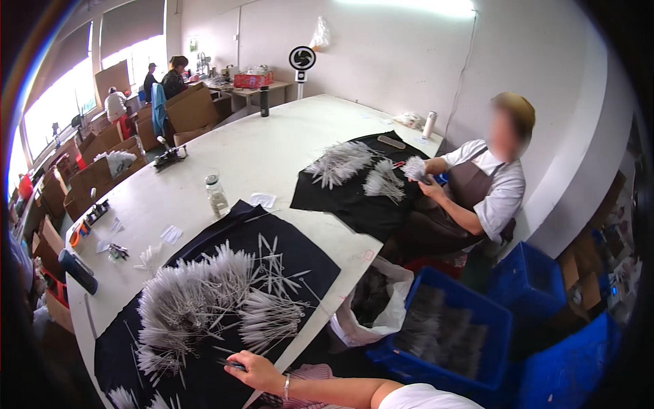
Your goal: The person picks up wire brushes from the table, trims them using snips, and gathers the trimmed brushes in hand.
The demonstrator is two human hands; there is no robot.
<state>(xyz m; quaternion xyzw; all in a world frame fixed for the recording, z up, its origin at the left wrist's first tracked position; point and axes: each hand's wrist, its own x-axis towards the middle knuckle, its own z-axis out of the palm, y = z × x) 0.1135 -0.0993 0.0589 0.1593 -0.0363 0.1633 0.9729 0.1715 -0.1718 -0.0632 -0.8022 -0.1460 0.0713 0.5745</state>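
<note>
My right hand, with a bracelet at the wrist, is at the near edge of a dark cloth. Its fingers are closed around a small dark tool with a thin tip; its exact kind is too small to make out. Ahead of the hand lies a large heap of thin white brushes with wire loop ends. Beside it, a smaller bunch of the same brushes lies closest to the hand. A few loose ones are scattered farther off. My left hand is out of sight.
Across the white table, a co-worker handles a bunch of brushes over another dark cloth. A glass bottle and a dark bottle stand on the table. To the right are a white bag and blue crates.
</note>
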